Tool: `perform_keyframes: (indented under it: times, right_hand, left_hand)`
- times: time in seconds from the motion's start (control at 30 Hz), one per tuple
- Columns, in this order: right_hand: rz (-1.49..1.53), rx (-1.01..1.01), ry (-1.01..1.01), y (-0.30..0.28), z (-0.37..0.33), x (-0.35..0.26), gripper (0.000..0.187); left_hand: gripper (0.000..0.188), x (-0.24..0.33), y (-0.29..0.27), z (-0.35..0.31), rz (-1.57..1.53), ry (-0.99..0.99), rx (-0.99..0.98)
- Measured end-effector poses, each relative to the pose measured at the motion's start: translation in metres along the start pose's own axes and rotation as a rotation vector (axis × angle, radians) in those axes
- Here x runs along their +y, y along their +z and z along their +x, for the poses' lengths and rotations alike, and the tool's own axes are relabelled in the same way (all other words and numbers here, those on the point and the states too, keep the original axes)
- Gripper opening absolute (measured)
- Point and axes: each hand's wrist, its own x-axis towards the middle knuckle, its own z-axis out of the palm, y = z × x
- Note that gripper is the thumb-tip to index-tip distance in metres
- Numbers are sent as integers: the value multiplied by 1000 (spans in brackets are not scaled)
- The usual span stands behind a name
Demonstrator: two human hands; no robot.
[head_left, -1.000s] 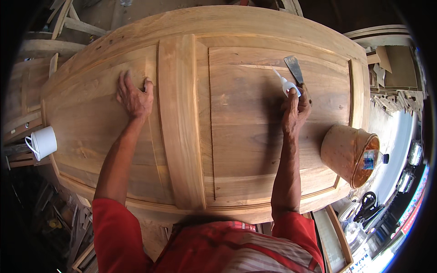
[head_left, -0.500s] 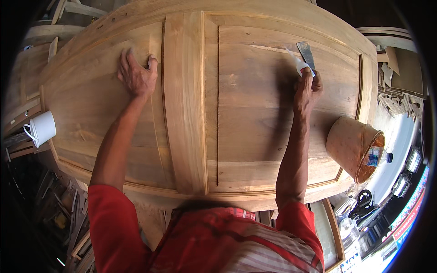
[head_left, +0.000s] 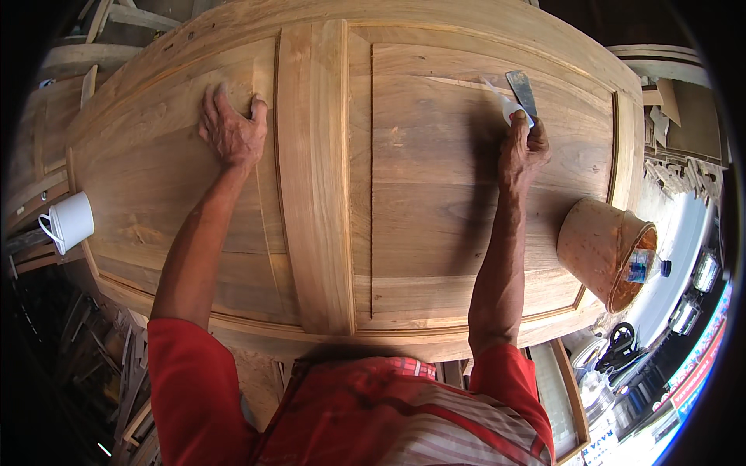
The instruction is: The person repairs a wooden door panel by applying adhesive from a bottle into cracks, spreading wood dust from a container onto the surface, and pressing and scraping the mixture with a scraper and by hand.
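Across the panelled wooden door: 2 arms reach out, 1 over each panel.
White squeeze bottle: over the right panel, its thin nozzle near a pale streak in the wood.
Right hand: fingers pinching that bottle.
Scraper: flat blade just beside the bottle; the hand hides its lower end, so I can't tell whether it's gripped.
Left hand: at the left panel, fingers spread and bent.
Stained bucket: at the door's right edge, a clear plastic bottle in its mouth.
White pail: by the left edge.
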Motion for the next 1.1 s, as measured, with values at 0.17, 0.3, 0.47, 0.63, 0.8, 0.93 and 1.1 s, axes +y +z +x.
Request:
perform_keyframes:
  times: [0.17, 0.3, 0.47, 0.63, 0.8, 0.93, 1.1]
  right_hand:
    - [-45, 3, -16, 2, -2, -3, 43]
    - [-68, 0, -23, 0, -1, 1, 44]
    - [-78, 14, -74, 1, -1, 4, 44]
    - [-61, 25, -77, 1, 0, 7, 44]
    - [-38, 1, -51, 3, -2, 2, 44]
    - [16, 25, -144, 5, 1, 8, 34]
    - [14, 30, -147, 6, -2, 2, 35]
  left_hand:
    - [78, -1, -1, 0, 8, -2, -9]
    - [78, 1, -2, 0, 13, -6, -29]
    - [78, 2, -4, -1, 18, -16, -38]
    - [78, 2, -4, -1, 17, -17, -36]
    - [77, 1, -3, 0, 35, -13, -18]
    - [77, 2, -2, 0, 23, -10, -21]
    - [78, 1, -3, 0, 17, -14, -33]
